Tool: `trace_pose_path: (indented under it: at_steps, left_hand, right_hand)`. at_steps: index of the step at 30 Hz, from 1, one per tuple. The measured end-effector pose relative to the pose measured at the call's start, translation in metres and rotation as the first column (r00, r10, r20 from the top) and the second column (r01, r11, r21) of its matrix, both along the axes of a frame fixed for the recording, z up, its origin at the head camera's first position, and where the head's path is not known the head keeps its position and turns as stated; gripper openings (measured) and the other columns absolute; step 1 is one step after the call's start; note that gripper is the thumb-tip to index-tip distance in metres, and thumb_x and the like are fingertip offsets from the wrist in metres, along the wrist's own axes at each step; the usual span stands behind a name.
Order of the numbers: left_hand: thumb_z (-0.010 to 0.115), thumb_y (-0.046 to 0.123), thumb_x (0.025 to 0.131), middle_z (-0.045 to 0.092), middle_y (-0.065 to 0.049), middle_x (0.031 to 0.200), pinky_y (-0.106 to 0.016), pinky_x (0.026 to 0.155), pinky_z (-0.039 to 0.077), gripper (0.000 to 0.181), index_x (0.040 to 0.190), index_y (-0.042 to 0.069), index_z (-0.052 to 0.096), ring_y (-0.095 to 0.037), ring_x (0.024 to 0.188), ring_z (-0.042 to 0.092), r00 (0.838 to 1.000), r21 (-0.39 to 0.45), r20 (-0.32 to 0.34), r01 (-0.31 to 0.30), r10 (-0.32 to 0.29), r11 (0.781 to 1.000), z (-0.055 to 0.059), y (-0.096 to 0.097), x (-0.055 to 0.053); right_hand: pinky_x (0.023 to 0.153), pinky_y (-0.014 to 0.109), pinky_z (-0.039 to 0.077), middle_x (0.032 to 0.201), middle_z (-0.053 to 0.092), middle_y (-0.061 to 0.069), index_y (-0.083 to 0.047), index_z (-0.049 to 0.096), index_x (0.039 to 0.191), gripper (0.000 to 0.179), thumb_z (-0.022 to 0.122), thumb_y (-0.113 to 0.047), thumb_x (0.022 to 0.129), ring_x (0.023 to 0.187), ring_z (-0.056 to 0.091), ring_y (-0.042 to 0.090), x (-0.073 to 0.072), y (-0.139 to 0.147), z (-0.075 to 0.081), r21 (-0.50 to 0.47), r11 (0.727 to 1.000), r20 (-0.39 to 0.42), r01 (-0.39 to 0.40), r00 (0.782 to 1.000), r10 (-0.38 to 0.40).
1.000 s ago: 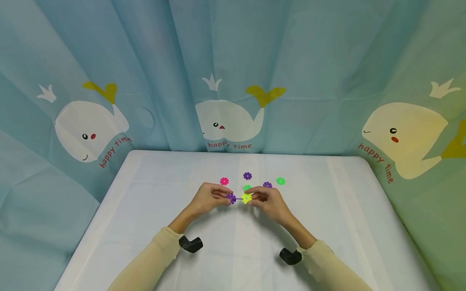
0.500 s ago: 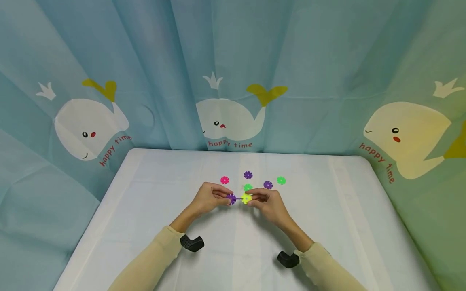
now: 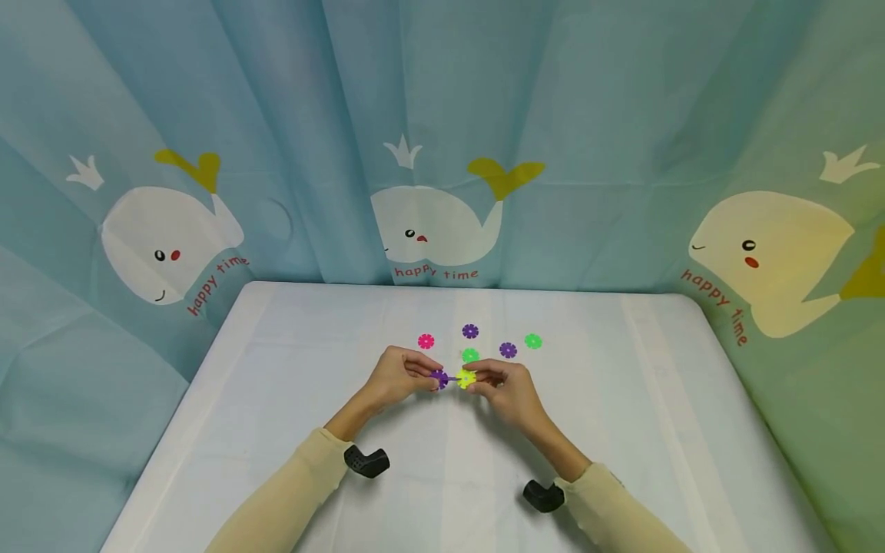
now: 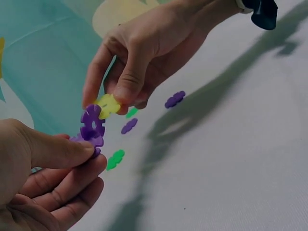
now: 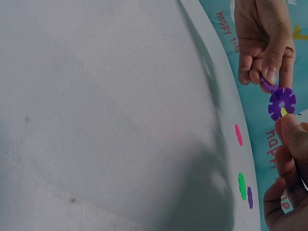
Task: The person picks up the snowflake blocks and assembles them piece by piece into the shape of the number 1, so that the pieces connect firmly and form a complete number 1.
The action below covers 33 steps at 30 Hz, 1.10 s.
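My left hand point(image 3: 401, 375) pinches a purple snowflake disc point(image 3: 440, 379) between thumb and fingers, above the table. A second purple disc point(image 4: 93, 122) is joined crosswise to it and stands out toward the right hand. My right hand point(image 3: 508, 390) pinches a yellow snowflake disc point(image 3: 466, 379) against that second disc's edge. In the left wrist view the yellow disc point(image 4: 109, 105) meets the purple rim at an angle; how deep the slots engage I cannot tell. From the right wrist, the second purple disc point(image 5: 282, 102) shows face-on, with only a sliver of yellow visible.
Loose discs lie flat behind the hands on the white table point(image 3: 332, 322): a pink one point(image 3: 425, 341), purple ones point(image 3: 470, 331) point(image 3: 508, 350) and green ones point(image 3: 533, 341) point(image 3: 470, 355). A blue curtain point(image 3: 594, 115) with whale prints hangs behind the table.
My right hand has shifted slightly left with the yellow disc, narrowing the gap to the left hand's purple disc. The left hand stays nearly still, and the loose discs lie as before.
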State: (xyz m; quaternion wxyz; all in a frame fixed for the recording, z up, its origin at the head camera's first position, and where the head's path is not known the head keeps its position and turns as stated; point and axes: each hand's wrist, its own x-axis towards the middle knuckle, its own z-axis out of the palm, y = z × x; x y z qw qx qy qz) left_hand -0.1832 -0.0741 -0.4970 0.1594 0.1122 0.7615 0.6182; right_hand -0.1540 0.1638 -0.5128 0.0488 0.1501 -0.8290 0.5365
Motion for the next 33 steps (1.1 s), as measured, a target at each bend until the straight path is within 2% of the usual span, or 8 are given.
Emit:
trace_pose_path:
  at_steps: [6,10,16,23,29,33]
  left_hand:
    - [0.082,-0.004,0.083,0.076,-0.012,0.089,-0.033,0.073,0.06,0.02,0.102,-0.004,0.078,-0.02,0.08,0.073,1.0,0.01,-0.012,0.007,-0.007,1.0,0.002,0.001,-0.001]
    - [0.082,-0.003,0.083,0.076,-0.012,0.09,-0.033,0.074,0.06,0.02,0.103,-0.004,0.078,-0.019,0.08,0.073,1.0,0.014,-0.004,0.01,-0.01,1.0,0.003,0.0,-0.001]
    - [0.082,-0.001,0.084,0.076,-0.013,0.092,-0.035,0.076,0.061,0.021,0.105,-0.003,0.077,-0.02,0.081,0.074,1.0,0.014,0.009,0.008,-0.008,1.0,0.002,-0.001,0.0]
    - [0.083,0.003,0.084,0.075,-0.008,0.093,-0.028,0.075,0.059,0.022,0.106,0.0,0.078,-0.015,0.082,0.071,1.0,0.001,0.015,-0.004,0.004,1.0,0.001,-0.002,0.001]
    - [0.08,0.002,0.086,0.073,-0.012,0.097,-0.026,0.076,0.057,0.026,0.111,-0.003,0.074,-0.016,0.084,0.07,0.998,0.011,-0.028,0.051,-0.051,0.999,0.001,-0.002,0.001]
    - [0.083,0.004,0.086,0.069,-0.01,0.095,-0.021,0.073,0.054,0.033,0.116,-0.004,0.072,-0.014,0.08,0.065,0.99,-0.054,-0.092,0.099,-0.103,0.994,0.001,0.0,0.0]
  right_hand:
    - [0.069,0.025,0.055,0.084,0.075,0.004,-0.006,0.078,0.108,0.027,0.084,-0.002,0.082,0.076,0.068,0.013,-0.002,0.002,0.001,-0.027,1.0,0.046,-0.008,0.999,0.01]
    - [0.068,0.024,0.053,0.086,0.075,0.007,-0.005,0.074,0.114,0.032,0.082,-0.001,0.084,0.076,0.067,0.016,-0.001,0.004,0.002,-0.052,0.998,0.066,-0.028,0.997,0.031]
    - [0.067,0.026,0.054,0.09,0.076,0.012,-0.002,0.071,0.114,0.031,0.081,0.0,0.085,0.078,0.07,0.024,0.0,0.006,0.004,-0.066,0.997,0.054,-0.032,0.998,0.036]
    - [0.075,0.024,0.056,0.092,0.076,0.007,-0.003,0.075,0.115,0.028,0.079,-0.003,0.087,0.083,0.071,0.016,0.001,0.008,0.005,-0.037,0.999,0.05,-0.035,0.998,0.037]
    - [0.074,0.025,0.056,0.091,0.076,0.005,-0.004,0.076,0.114,0.026,0.079,-0.006,0.088,0.081,0.071,0.015,0.001,0.011,0.002,-0.04,0.998,0.026,-0.045,0.999,0.047]
    - [0.072,0.025,0.056,0.09,0.076,0.004,-0.005,0.077,0.112,0.025,0.08,-0.007,0.087,0.08,0.07,0.013,0.001,0.011,0.001,-0.032,0.999,0.009,-0.043,0.999,0.043]
